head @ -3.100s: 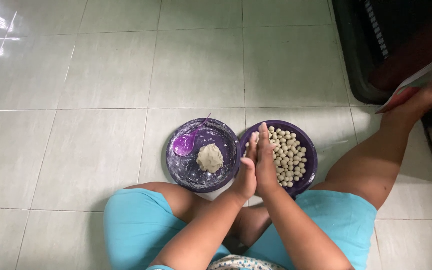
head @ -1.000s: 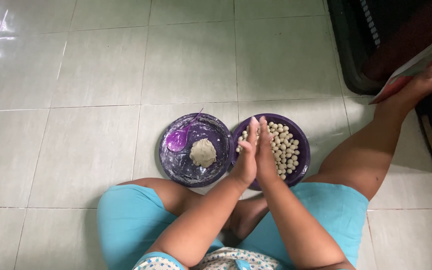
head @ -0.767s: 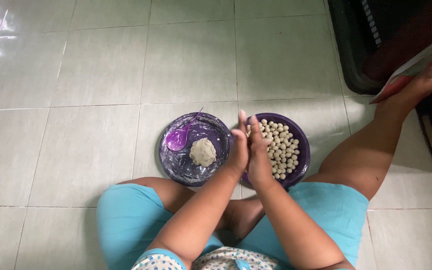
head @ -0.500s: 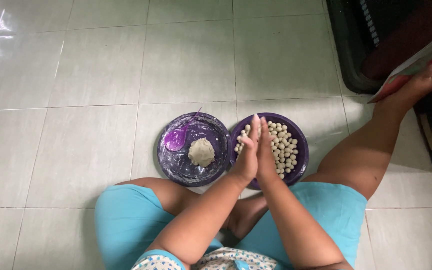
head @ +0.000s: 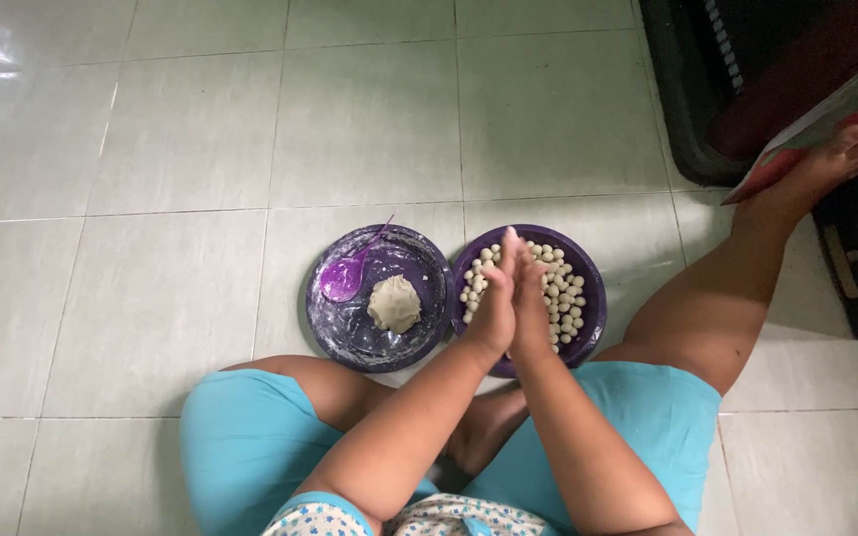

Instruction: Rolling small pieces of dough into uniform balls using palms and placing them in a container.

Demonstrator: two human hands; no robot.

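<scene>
On the tiled floor (head: 151, 129), both plates (head: 335, 337) lie where they were. The left hand (head: 494, 308) and right hand (head: 530, 313) stay pressed palm to palm above the dough balls (head: 563, 288), fingers slightly higher than before; anything between them is hidden. The dough lump (head: 393, 303) is unmoved.

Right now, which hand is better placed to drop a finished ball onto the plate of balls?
Right, probably. Right hand and left hand are pressed together above the plate of balls, with the right on that plate's side.
</scene>
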